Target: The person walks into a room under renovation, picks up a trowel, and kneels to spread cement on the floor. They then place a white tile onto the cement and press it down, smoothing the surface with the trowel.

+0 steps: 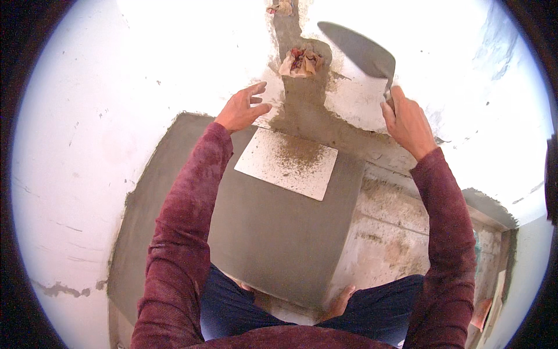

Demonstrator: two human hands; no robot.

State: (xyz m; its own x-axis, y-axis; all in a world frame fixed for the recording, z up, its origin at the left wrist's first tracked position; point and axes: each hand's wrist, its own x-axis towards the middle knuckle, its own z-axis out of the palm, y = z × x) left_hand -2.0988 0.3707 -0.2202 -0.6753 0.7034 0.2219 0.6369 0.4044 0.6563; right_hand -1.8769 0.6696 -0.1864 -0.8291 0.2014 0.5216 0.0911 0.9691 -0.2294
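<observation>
My right hand point(410, 123) is closed round the handle of a trowel point(363, 49), whose grey pointed blade is lifted up and to the left in front of the white wall. My left hand point(242, 109) holds nothing, its fingers apart, close to the left side of a strip of wet grey-brown mortar point(305, 99). Crumpled paper point(302, 61) plugs a hole in that strip, between and above my hands. Below them a white tile or board point(279, 168), speckled with mortar crumbs, lies on the smooth grey slab point(273, 232).
A second crumpled plug point(281, 8) sits higher up the mortar strip. To the right of the grey slab runs a dirty pale ledge point(386, 227) with stains. My bare feet point(339, 302) are under the slab's near edge. Thin items point(491, 305) lean at the far right.
</observation>
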